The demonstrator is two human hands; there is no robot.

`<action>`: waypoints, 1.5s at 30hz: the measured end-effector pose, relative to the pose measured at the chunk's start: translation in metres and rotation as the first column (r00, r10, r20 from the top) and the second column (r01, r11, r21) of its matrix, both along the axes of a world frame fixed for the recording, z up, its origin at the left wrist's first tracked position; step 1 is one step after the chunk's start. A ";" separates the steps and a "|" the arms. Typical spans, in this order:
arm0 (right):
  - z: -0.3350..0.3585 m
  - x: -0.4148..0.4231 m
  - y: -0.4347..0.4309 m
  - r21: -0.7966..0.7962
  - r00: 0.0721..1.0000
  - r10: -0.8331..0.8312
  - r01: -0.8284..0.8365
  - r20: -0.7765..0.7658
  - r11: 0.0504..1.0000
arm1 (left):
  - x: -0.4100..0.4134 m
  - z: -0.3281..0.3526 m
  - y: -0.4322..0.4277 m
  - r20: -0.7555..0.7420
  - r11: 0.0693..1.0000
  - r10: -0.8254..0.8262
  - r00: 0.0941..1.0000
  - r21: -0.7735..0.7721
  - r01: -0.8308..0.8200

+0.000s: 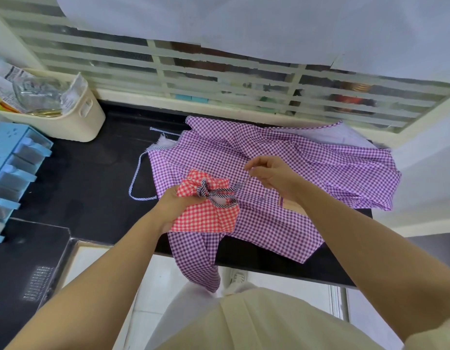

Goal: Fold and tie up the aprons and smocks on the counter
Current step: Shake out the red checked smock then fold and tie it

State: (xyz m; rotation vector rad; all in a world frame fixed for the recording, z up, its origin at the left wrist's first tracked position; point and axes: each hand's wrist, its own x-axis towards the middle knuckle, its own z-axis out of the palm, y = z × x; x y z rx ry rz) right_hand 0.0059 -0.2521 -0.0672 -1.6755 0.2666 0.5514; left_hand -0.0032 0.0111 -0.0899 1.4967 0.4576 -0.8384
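Clasps the folded red checked apron in the left hand, over the purple checked apron spread on the tabletop. Pinches the striped tie taut in the right hand. Knotting step, seemingly near done. Next likely calls for a firm tug, then folding the purple one.

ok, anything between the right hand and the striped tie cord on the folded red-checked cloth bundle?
Nothing visible. The right hand pinches the striped tie cord, which leads from the knot. The left hand grips the folded red-checked cloth bundle, which sits over the spread purple-checked apron.
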 end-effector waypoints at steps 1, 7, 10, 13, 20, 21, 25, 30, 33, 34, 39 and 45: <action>0.000 0.001 0.002 0.006 0.998 -0.045 0.045 0.040 0.999 | -0.001 0.001 0.001 -0.009 0.999 -0.021 1.000 -0.029 0.021; -0.015 -0.003 0.021 -0.344 0.966 0.004 0.088 0.259 0.935 | -0.001 0.004 -0.005 -0.038 0.997 0.029 0.999 -0.068 -0.031; -0.012 -0.003 0.022 -0.285 0.910 -0.102 0.230 0.402 0.931 | 0.000 0.001 -0.002 -0.058 0.988 0.147 0.987 -0.046 -0.150; -0.006 -0.007 0.025 -0.217 0.947 0.123 -0.058 0.296 0.974 | 0.002 0.002 -0.001 -0.067 0.979 0.198 0.978 -0.037 -0.201; -0.010 -0.008 0.032 -0.252 0.941 0.251 -0.193 0.227 0.948 | 0.004 0.006 -0.007 -0.068 0.985 0.172 0.983 0.025 -0.171; -0.010 -0.006 0.032 -0.263 0.943 0.251 -0.191 0.219 0.946 | 0.005 0.006 -0.008 -0.066 0.983 0.182 0.981 0.032 -0.180; -0.009 0.001 0.035 -0.286 0.963 0.196 -0.137 0.187 0.948 | 0.007 0.007 -0.014 -0.040 0.971 0.234 0.971 0.046 -0.233; -0.013 0.005 0.029 -0.424 0.933 0.102 0.058 0.345 0.904 | 0.012 0.009 -0.015 -0.035 0.952 0.305 0.952 0.048 -0.303; -0.012 0.004 0.024 -0.438 0.873 0.128 0.105 0.470 0.893 | 0.012 0.008 -0.012 -0.039 0.956 0.290 0.956 0.053 -0.288; -0.010 0.004 0.024 -0.418 0.882 0.165 0.040 0.442 0.907 | 0.012 0.008 -0.012 -0.038 0.957 0.288 0.957 0.054 -0.286; -0.015 0.003 0.035 -0.499 0.876 0.373 -0.185 0.307 0.846 | 0.012 0.007 -0.018 -0.025 0.969 0.238 0.971 0.072 -0.235; -0.008 0.008 0.038 -0.411 0.915 0.305 -0.179 0.265 0.894 | 0.015 0.003 -0.016 -0.003 0.954 0.283 0.959 0.107 -0.281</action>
